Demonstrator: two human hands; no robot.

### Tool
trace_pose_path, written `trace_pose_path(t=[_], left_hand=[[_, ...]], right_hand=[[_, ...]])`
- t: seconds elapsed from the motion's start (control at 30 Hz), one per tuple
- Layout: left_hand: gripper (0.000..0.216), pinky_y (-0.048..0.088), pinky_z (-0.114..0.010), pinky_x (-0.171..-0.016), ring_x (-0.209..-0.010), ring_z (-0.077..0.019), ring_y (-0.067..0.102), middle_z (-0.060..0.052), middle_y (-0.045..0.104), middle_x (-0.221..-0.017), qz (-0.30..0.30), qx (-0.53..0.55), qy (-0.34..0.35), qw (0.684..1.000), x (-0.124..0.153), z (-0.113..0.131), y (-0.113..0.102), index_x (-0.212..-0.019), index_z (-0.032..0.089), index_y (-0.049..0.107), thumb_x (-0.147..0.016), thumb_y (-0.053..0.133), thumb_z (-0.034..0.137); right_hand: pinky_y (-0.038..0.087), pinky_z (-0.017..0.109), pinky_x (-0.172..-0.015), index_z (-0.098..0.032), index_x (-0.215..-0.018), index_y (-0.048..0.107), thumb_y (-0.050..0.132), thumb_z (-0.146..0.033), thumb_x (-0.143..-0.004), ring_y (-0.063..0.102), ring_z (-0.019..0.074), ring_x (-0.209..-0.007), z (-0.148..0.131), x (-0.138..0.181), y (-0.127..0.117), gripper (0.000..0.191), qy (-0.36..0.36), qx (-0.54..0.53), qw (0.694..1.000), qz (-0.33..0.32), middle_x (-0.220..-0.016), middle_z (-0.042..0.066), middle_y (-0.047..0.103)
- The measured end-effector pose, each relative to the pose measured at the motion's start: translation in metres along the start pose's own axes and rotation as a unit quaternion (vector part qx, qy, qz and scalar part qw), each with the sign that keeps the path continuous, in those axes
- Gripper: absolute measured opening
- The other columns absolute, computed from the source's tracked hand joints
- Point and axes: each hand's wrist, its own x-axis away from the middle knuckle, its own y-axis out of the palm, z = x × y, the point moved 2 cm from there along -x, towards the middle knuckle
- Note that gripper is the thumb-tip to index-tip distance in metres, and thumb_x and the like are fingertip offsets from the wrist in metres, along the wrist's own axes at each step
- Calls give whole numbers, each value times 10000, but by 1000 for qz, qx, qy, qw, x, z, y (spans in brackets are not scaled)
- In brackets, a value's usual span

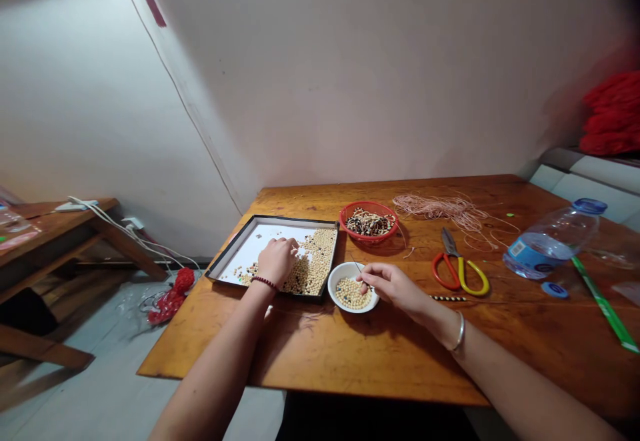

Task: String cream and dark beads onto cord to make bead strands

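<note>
My left hand [277,261], a beaded bracelet at its wrist, reaches into a shallow black-edged tray [230,249]. Its fingers curl down together at the small beads [320,254], cream ones mostly with some dark; their tips are hidden. Over a white bowl [334,289] of similar beads is my right hand [385,284], wearing a silver bangle. Its fingers pinch a thin dark needle [355,263] that points up and left. Whether a thread hangs from the needle is too small to tell.
Behind the bowl stands a red basket [370,235] of strung beads. Pink cord [440,209] lies loose at the back. Scissors [453,261], a short beaded strand [448,298], a water bottle [555,241], its blue cap [555,289] and a green strip [603,301] are on the right.
</note>
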Motion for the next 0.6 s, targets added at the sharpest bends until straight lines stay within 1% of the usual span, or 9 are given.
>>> trace_pose_path(t=[0.07,0.13,0.2,0.23,0.3,0.37,0.43,0.5,0.6], left_hand=[[247,451,-315,-787,-951,-228,548,-55,669,-987,-6,12,40,999,-3,3,4,-1001,228,658,-868,454,186],[361,432,-322,-887,-1024,-208,524,-29,639,-1114,-8,20,115,993,-5,9,9,-1089,258,640,-852,420,97],[486,390,-363,-976,-1134,-219,467,-12,561,-1265,-8,13,179,984,-5,14,17,-1168,290,607,-809,412,27],[530,374,-394,-999,-1189,-238,427,-7,512,-1327,-10,5,192,981,-5,15,22,-1198,308,588,-790,422,14],[590,360,-449,-1009,-1270,-277,348,0,432,-1403,-20,-16,185,982,-6,14,30,-1240,344,550,-766,444,9],[599,353,-475,-1011,-1301,-299,306,-5,404,-1421,-30,-27,176,984,-5,13,35,-1232,349,552,-752,456,5],[531,346,-471,-1017,-1298,-295,307,-10,420,-1402,-22,-25,175,984,-5,12,35,-1168,329,595,-761,460,16],[417,352,-450,-1011,-1274,-281,329,-19,460,-1358,4,-14,170,985,-4,13,30,-1083,297,633,-794,462,49],[251,389,-399,-963,-1160,-252,421,-57,555,-1212,28,8,162,986,-3,17,20,-968,238,660,-846,467,131]], right_hand=[[395,225,-551,-149,-793,634,679,-490,-714,524,105,-582,-1,0,0,352,21,-34,999,14,-706,30,645],[381,220,-533,-154,-767,630,694,-474,-689,522,104,-580,-3,1,0,335,32,-55,998,26,-706,31,643],[369,219,-514,-161,-746,628,688,-456,-687,523,107,-577,-5,2,0,307,35,-59,997,32,-705,33,643],[360,219,-501,-164,-742,627,682,-448,-690,520,106,-568,-6,3,0,294,36,-56,997,32,-707,34,644],[344,217,-482,-169,-740,628,671,-437,-697,509,101,-549,-6,3,0,275,35,-51,998,29,-713,33,646],[334,214,-477,-169,-736,629,668,-431,-697,501,96,-542,-6,3,0,267,34,-51,998,27,-711,31,643],[344,215,-500,-164,-725,633,671,-425,-692,509,100,-564,-7,3,0,266,29,-55,998,29,-699,30,635],[350,216,-521,-156,-710,636,677,-421,-683,512,103,-589,-9,3,1,269,27,-57,997,35,-689,31,625],[310,206,-489,-151,-711,636,682,-422,-679,471,86,-555,-10,4,1,277,35,-58,997,39,-684,25,615]])
